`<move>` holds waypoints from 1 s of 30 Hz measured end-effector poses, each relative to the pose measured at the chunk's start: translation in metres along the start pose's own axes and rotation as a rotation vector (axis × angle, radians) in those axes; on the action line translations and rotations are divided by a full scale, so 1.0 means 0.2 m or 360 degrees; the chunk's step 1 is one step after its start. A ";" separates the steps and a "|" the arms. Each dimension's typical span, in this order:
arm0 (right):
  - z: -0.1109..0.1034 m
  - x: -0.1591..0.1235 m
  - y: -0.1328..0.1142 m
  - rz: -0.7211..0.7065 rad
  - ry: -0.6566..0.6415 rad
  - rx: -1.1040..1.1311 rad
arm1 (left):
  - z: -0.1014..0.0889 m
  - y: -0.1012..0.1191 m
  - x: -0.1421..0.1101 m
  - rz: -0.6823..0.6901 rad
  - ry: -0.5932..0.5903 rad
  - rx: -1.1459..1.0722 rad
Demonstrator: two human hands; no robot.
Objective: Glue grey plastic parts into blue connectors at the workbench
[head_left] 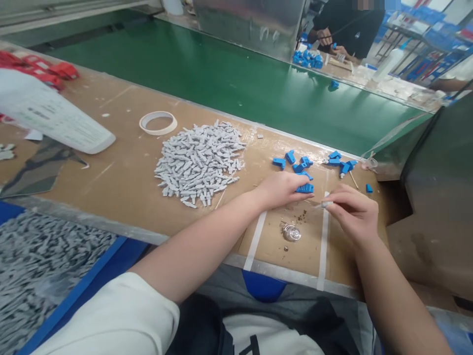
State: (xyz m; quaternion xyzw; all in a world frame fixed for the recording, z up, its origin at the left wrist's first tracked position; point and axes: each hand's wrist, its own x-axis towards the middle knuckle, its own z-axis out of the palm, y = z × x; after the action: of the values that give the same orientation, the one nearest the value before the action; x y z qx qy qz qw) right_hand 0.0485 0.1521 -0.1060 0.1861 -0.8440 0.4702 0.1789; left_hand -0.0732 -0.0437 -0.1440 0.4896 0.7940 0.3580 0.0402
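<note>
Grey parts (199,162) lie heaped left of the left hand (279,190), which, partly curled, grips a blue piece (305,188) at its fingertips, while the right hand (356,211), near it, pinches a small pale part (325,203) (shape unclear) between thumb and fingers.

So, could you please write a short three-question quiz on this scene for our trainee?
1. True or false: the left hand holds a blue piece.
2. Which of these lies closest to the heap of grey pieces?
a) the red parts
b) the roll of tape
c) the small clear dish
3. Fill in the colour: beyond the bench runs a broad ____ surface.

Key: 1. True. 2. b. 3. Green.
</note>
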 end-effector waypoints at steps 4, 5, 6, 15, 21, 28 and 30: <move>0.02 0.00 0.06 0.0185 0.0390 -0.0068 | 0.01 0.00 0.00 0.0031 -0.0070 -0.0054; 0.03 0.00 0.07 0.0227 0.0410 -0.0069 | 0.01 0.00 0.00 0.0027 -0.0077 -0.0067; 0.04 0.00 0.07 0.0263 0.0415 -0.0071 | 0.02 0.00 -0.01 0.0022 -0.0081 -0.0078; 0.09 0.01 0.10 0.0342 0.0249 -0.0257 | 0.03 -0.01 0.00 0.0001 -0.0083 -0.0129; 0.08 0.01 0.14 0.0163 0.0147 -0.0518 | -0.02 0.00 -0.01 -0.0110 0.0018 -0.0413; 0.15 0.01 0.16 0.0409 -0.0153 -0.0475 | 0.02 0.06 -0.02 -0.0457 0.0328 -0.0292; 0.19 0.01 0.16 0.0413 -0.0092 -0.0376 | 0.04 0.07 -0.02 -0.0523 0.0358 -0.0195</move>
State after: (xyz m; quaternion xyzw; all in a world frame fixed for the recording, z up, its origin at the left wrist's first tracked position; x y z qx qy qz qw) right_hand 0.0269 0.1351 -0.1480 0.0667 -0.9151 0.3814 0.1130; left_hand -0.0571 -0.0385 -0.1421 0.3069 0.8395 0.4468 0.0388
